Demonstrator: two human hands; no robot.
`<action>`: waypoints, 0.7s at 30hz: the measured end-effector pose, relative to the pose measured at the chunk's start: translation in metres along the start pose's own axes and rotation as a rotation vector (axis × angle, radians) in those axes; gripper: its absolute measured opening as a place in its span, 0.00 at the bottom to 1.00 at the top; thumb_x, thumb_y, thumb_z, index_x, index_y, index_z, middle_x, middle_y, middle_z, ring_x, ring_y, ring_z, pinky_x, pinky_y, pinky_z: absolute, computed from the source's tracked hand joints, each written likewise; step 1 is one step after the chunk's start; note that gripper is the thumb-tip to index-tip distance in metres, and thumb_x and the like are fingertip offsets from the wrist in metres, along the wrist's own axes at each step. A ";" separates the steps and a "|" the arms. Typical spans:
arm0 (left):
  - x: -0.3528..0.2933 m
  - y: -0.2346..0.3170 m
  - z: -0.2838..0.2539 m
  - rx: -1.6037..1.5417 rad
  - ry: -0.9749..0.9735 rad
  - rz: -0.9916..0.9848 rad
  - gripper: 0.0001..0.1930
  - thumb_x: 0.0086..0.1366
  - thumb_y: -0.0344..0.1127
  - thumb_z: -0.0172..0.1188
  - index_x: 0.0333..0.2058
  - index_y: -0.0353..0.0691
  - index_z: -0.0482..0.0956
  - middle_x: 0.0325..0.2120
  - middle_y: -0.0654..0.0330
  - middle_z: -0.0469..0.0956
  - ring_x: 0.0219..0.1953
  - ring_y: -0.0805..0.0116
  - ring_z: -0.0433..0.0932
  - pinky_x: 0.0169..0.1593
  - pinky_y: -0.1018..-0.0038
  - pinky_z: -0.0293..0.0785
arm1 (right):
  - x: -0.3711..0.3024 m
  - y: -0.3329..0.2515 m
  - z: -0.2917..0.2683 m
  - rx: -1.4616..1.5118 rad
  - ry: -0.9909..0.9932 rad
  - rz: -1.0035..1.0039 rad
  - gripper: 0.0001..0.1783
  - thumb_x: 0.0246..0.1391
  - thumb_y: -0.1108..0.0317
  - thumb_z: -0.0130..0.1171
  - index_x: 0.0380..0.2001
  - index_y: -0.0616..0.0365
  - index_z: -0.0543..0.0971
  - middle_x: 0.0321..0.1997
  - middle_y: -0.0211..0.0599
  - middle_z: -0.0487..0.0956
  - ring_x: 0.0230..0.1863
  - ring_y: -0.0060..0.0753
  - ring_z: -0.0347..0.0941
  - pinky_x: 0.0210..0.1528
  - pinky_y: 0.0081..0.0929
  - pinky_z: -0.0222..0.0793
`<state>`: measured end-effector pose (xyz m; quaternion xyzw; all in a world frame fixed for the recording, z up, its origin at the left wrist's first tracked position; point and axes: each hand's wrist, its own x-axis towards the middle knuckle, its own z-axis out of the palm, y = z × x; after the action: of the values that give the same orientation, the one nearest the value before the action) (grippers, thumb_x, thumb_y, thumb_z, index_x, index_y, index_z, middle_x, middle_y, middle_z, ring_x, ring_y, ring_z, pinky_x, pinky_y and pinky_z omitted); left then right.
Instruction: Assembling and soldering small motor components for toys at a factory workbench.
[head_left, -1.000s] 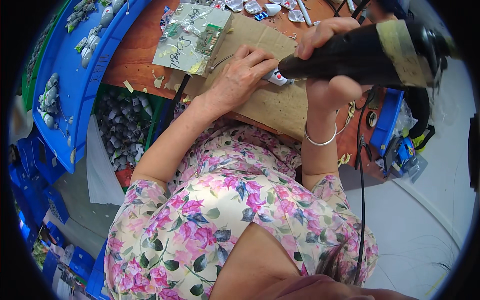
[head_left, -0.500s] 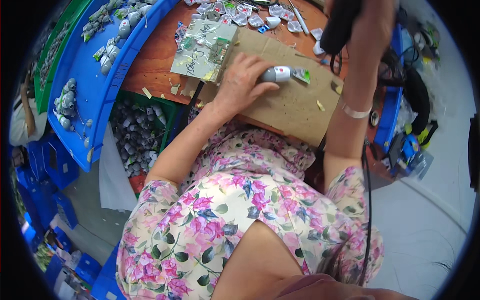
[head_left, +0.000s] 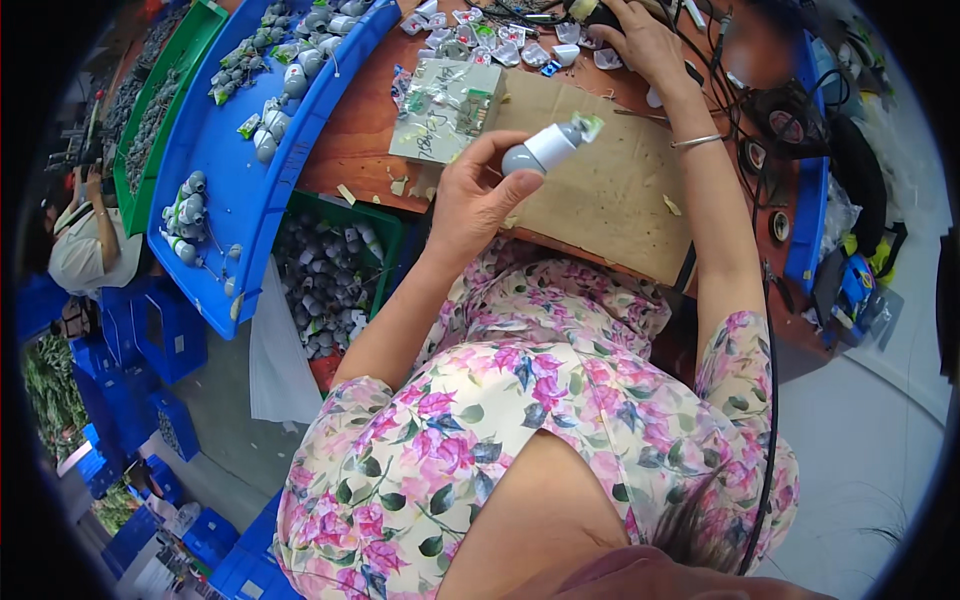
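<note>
My left hand [head_left: 480, 190] is closed around a grey-and-white bulb-shaped device [head_left: 552, 147], with thumb and fingers on its rounded grey end. A green-and-silver piece sticks out of the other end, tilted up to the right. The device is raised above a brown cardboard sheet [head_left: 610, 185] on the bench. At the far edge, my right hand [head_left: 648, 42] has its fingers around a black tool [head_left: 602, 16], partly cut off by the picture's edge. Left of the cardboard lies a grey block [head_left: 425, 125] with handwriting and a small green circuit board on it.
Several white plastic shells [head_left: 508, 52] lie along the bench's far side. A blue tray [head_left: 225, 150] with grey devices stands at left, above a green crate [head_left: 395, 245] of grey parts. Black cables [head_left: 735, 95] and tape rolls [head_left: 780, 226] are at right. Another person [head_left: 90, 245] sits far left.
My left hand has lifted the device off the cardboard and tilted it upward. My right hand has moved away to the bench's far edge with the black tool. The whole view has shifted slightly.
</note>
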<state>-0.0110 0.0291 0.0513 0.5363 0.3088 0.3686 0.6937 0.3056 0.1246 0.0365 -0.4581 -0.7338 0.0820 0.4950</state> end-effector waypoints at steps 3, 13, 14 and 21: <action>0.000 0.003 0.001 0.331 0.098 0.182 0.24 0.60 0.44 0.73 0.49 0.36 0.79 0.34 0.65 0.75 0.33 0.77 0.74 0.36 0.78 0.71 | 0.007 -0.013 0.010 -0.663 -0.139 0.325 0.22 0.57 0.57 0.64 0.51 0.53 0.74 0.45 0.46 0.78 0.48 0.55 0.76 0.48 0.45 0.74; 0.002 -0.003 0.000 0.053 0.023 -0.008 0.24 0.69 0.49 0.60 0.54 0.36 0.74 0.37 0.59 0.78 0.35 0.67 0.78 0.38 0.73 0.74 | -0.003 0.014 0.014 -0.117 0.170 -0.064 0.26 0.55 0.59 0.66 0.54 0.58 0.74 0.44 0.48 0.77 0.48 0.54 0.76 0.50 0.45 0.72; 0.002 -0.005 -0.002 -0.296 -0.008 -0.178 0.26 0.74 0.51 0.53 0.58 0.35 0.70 0.38 0.58 0.78 0.36 0.66 0.79 0.38 0.73 0.74 | 0.002 -0.009 0.014 -0.330 0.135 -0.008 0.26 0.55 0.60 0.66 0.54 0.59 0.74 0.44 0.48 0.77 0.49 0.54 0.75 0.51 0.44 0.72; 0.011 -0.020 -0.011 -1.246 -0.395 -0.427 0.31 0.78 0.56 0.36 0.65 0.34 0.61 0.46 0.54 0.78 0.44 0.60 0.81 0.41 0.70 0.77 | -0.040 -0.104 0.006 -0.166 0.101 0.266 0.18 0.70 0.59 0.47 0.35 0.63 0.77 0.31 0.36 0.78 0.31 0.28 0.75 0.33 0.23 0.69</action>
<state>-0.0104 0.0410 0.0286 0.0217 0.0061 0.2280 0.9734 0.2425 0.0369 0.0670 -0.5941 -0.6449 0.0629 0.4767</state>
